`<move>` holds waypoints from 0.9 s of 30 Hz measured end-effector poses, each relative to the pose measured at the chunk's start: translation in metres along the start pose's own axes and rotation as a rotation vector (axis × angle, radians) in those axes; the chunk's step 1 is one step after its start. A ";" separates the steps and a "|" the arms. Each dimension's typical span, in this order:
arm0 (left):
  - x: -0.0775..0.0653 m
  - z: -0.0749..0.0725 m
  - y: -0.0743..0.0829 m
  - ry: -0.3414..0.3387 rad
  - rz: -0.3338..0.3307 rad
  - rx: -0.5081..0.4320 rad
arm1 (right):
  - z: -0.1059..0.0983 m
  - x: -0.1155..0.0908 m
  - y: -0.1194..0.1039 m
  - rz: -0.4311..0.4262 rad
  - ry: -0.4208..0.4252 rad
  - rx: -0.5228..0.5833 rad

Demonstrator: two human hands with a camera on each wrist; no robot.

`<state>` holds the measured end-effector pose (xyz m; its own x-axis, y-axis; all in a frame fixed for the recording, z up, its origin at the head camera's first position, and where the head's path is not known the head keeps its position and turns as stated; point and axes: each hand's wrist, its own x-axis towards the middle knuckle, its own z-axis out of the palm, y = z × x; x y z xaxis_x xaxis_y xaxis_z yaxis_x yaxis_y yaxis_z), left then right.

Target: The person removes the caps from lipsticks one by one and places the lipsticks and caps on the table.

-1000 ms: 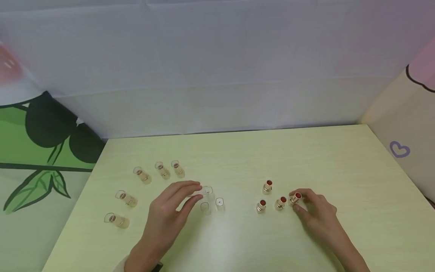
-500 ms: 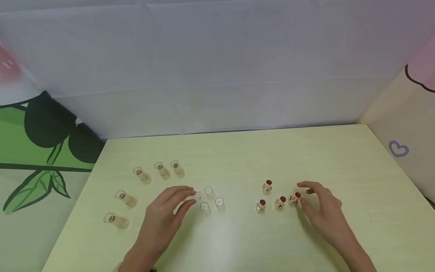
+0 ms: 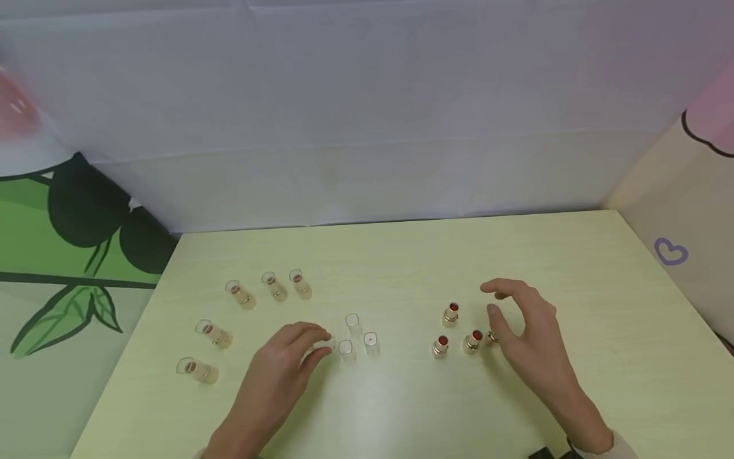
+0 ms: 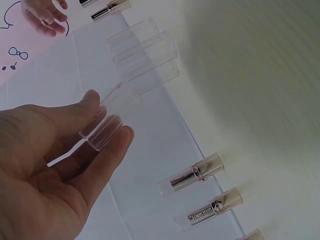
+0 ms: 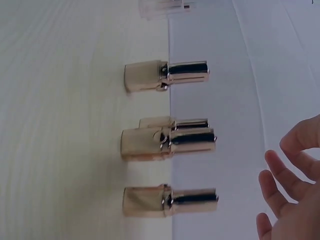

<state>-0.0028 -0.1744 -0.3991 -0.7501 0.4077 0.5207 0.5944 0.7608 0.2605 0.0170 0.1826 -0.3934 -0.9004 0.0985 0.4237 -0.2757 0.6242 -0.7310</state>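
My left hand [image 3: 281, 363] pinches a clear lipstick cap [image 4: 111, 120] between thumb and fingers, just left of several other clear caps. Those are an upper cap [image 3: 353, 325], a lower cap [image 3: 346, 350] and a right-hand cap [image 3: 371, 344], all standing on the table. Over to the right, several uncapped gold lipsticks [image 3: 473, 342] with red openings stand upright. My right hand [image 3: 530, 325] hovers above the rightmost lipstick [image 3: 492, 338], partly covering it in the head view; its fingers are bent loosely and hold nothing.
On the left of the pale table [image 3: 395, 268], several lipsticks wear clear caps, including a front one [image 3: 197, 371] and a back one [image 3: 300, 285]. A white cloth backdrop [image 3: 367, 172] borders the table's far edge.
My right hand has let go of the rightmost lipstick and risen up and away from it. My left hand has drawn its cap back leftward and down from the other caps.
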 end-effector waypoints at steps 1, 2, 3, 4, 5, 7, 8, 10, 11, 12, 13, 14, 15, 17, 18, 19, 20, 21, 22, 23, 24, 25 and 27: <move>0.000 0.001 0.000 -0.007 -0.001 0.007 | 0.003 0.003 -0.003 -0.006 -0.002 0.009; -0.001 0.001 0.001 -0.014 -0.002 0.010 | 0.005 0.005 -0.007 -0.014 -0.006 0.017; -0.001 0.002 0.001 -0.020 -0.004 0.013 | 0.008 0.008 -0.010 -0.025 -0.008 0.024; -0.002 0.002 0.002 -0.026 -0.004 0.017 | 0.012 0.011 -0.013 -0.036 -0.013 0.032; -0.002 0.003 0.002 -0.032 -0.004 0.021 | 0.015 0.013 -0.017 -0.049 -0.017 0.040; -0.003 0.004 0.002 -0.048 -0.010 0.027 | 0.021 0.018 -0.024 -0.079 -0.027 0.056; -0.003 0.005 0.003 -0.057 -0.016 0.029 | 0.025 0.020 -0.027 -0.097 -0.035 0.061; -0.004 0.006 0.003 -0.074 -0.027 0.036 | 0.031 0.024 -0.034 -0.129 -0.053 0.067; -0.004 0.007 0.004 -0.082 -0.032 0.038 | 0.034 0.026 -0.037 -0.142 -0.061 0.068; -0.004 0.008 0.004 -0.092 -0.037 0.041 | 0.037 0.028 -0.040 -0.155 -0.070 0.068; -0.004 0.008 0.004 -0.102 -0.040 0.045 | 0.040 0.029 -0.043 -0.162 -0.080 0.067; -0.004 0.009 0.005 -0.110 -0.042 0.048 | 0.043 0.031 -0.046 -0.168 -0.089 0.067; -0.004 0.009 0.005 -0.119 -0.041 0.053 | 0.047 0.032 -0.049 -0.174 -0.096 0.067; -0.004 0.009 0.006 -0.135 -0.043 0.062 | 0.053 0.035 -0.055 -0.181 -0.114 0.071; -0.004 0.009 0.006 -0.143 -0.045 0.067 | 0.056 0.036 -0.058 -0.185 -0.120 0.072; -0.004 0.009 0.006 -0.151 -0.047 0.070 | 0.060 0.038 -0.060 -0.188 -0.128 0.072; -0.004 0.009 0.006 -0.160 -0.048 0.074 | 0.063 0.040 -0.062 -0.187 -0.136 0.071; -0.005 0.009 0.006 -0.166 -0.049 0.076 | 0.067 0.041 -0.064 -0.191 -0.144 0.070; -0.005 0.009 0.006 -0.173 -0.050 0.076 | 0.070 0.043 -0.066 -0.189 -0.153 0.070; -0.004 0.009 0.005 -0.182 -0.051 0.078 | 0.073 0.045 -0.068 -0.186 -0.162 0.068; -0.004 0.009 0.005 -0.189 -0.052 0.078 | 0.077 0.047 -0.070 -0.183 -0.172 0.067; -0.004 0.009 0.005 -0.199 -0.054 0.079 | 0.080 0.049 -0.072 -0.180 -0.184 0.066; -0.004 0.010 0.005 -0.218 -0.061 0.083 | 0.087 0.053 -0.075 -0.178 -0.206 0.061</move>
<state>0.0004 -0.1675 -0.4080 -0.8342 0.4518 0.3161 0.5266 0.8228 0.2137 -0.0387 0.0735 -0.3624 -0.8838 -0.1716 0.4353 -0.4497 0.5687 -0.6887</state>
